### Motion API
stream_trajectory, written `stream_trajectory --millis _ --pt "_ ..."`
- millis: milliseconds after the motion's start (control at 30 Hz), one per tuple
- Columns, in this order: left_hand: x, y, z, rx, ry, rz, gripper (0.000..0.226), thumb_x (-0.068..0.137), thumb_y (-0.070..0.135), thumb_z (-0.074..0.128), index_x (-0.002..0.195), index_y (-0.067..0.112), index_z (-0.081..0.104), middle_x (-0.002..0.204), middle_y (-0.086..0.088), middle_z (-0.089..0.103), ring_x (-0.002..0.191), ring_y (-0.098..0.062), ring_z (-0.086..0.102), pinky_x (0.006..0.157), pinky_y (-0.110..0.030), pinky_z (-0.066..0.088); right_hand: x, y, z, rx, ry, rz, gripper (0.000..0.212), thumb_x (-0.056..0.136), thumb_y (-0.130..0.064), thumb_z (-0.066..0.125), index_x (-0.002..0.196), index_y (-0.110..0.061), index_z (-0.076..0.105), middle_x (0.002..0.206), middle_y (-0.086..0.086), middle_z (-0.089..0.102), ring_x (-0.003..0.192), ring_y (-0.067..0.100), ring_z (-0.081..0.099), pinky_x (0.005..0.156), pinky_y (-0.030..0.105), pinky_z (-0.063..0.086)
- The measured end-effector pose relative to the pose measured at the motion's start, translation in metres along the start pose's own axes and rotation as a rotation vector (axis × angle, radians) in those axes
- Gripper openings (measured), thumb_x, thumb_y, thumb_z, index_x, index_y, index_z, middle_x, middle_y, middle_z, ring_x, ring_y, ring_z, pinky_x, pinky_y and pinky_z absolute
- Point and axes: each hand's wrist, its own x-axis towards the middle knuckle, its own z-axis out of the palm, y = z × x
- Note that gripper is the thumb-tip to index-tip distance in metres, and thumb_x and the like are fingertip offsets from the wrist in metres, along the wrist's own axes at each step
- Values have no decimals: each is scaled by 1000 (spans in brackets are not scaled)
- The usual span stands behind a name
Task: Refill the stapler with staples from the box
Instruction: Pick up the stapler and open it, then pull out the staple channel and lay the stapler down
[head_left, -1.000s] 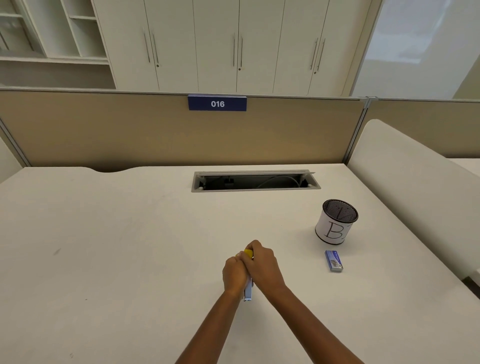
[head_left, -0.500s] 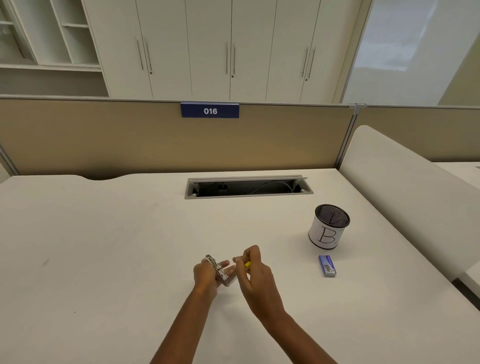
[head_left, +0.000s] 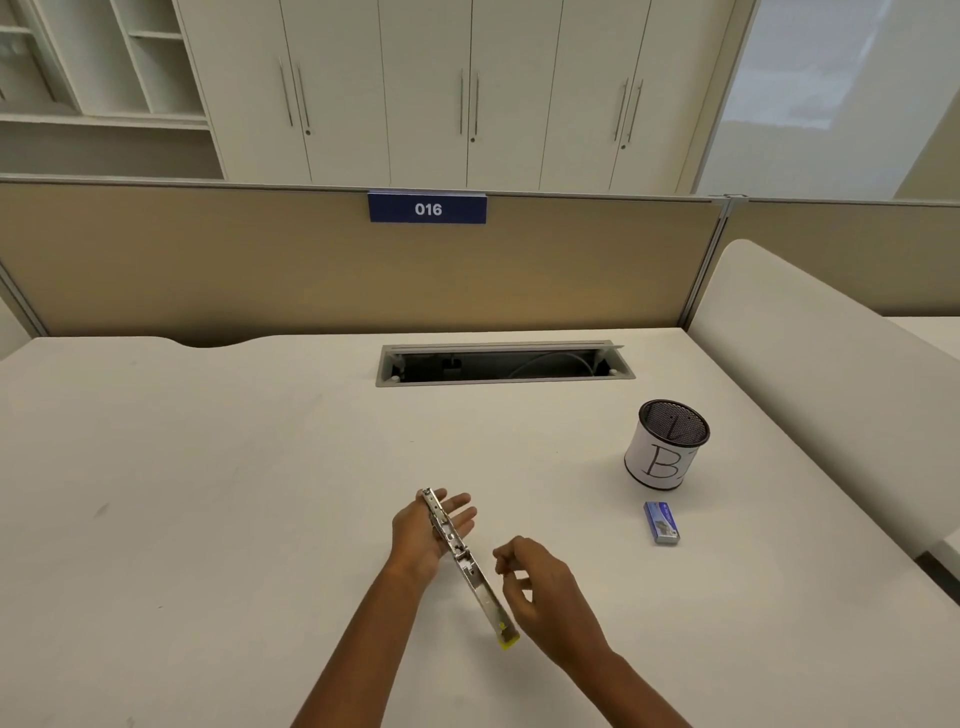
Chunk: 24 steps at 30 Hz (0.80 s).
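My left grip (head_left: 425, 538), fingers straight, cradles the opened stapler (head_left: 468, 567), laid bare for loading. My right grip (head_left: 540, 590) hangs released, free for the staple box (head_left: 661, 523) at two o'clock.

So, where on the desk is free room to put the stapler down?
The whole left half of the desk, left of the left hand, is bare. So is the strip between the stapler and the cable slot. It is crowded only on the right, where the pen cup and staple box sit close together.
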Motion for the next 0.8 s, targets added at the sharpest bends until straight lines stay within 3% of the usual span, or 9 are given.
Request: stream_trajectory --millis 167,267,367,433,567,800 --pt "-3 -2 1 61 -53 23 33 100 22 33 82 5 55 83 -15 65 56 -23 70 63 -35 56 18 -11 -1 -88 60 -61 26 90 -3 43 108 -11 59 107 3 63 97 16 61 81 28 52" --pt "-6 -3 3 75 -58 34 33 99 22 36 83 4 59 75 -12 70 51 -20 71 62 -33 56 32 -20 -3 -173 49 -105 39 90 -2 40 123 -17 53 115 4 59 102 17 57 82 25 48" --pt "-10 -5 6 96 -43 48 31 98 20 41 81 6 62 69 -8 72 49 -18 71 47 -24 58 45 -27 -2 -228 0 -114 46 91 -3 38 131 -24 46 123 5 52 110 17 52 83 27 49" --pt "-12 -5 8 121 -30 54 29 97 21 43 80 8 62 76 -9 68 51 -16 71 45 -23 57 50 -29 -1 -269 -33 -123 45 92 -6 38 133 -24 45 129 6 48 115 19 50 86 32 52" --pt "-13 -5 10 169 -29 59 30 96 22 44 75 8 60 82 -11 64 71 -23 63 62 -33 50 55 -28 2 -372 -76 -136 45 94 -11 38 135 -28 41 134 8 44 118 22 46 84 35 52" --pt "-13 -3 9 219 -7 33 28 96 24 44 78 9 59 79 -10 64 67 -21 61 50 -25 50 55 -24 6 -476 -105 -177 48 92 -12 41 137 -30 35 135 10 42 116 26 48 78 35 51"
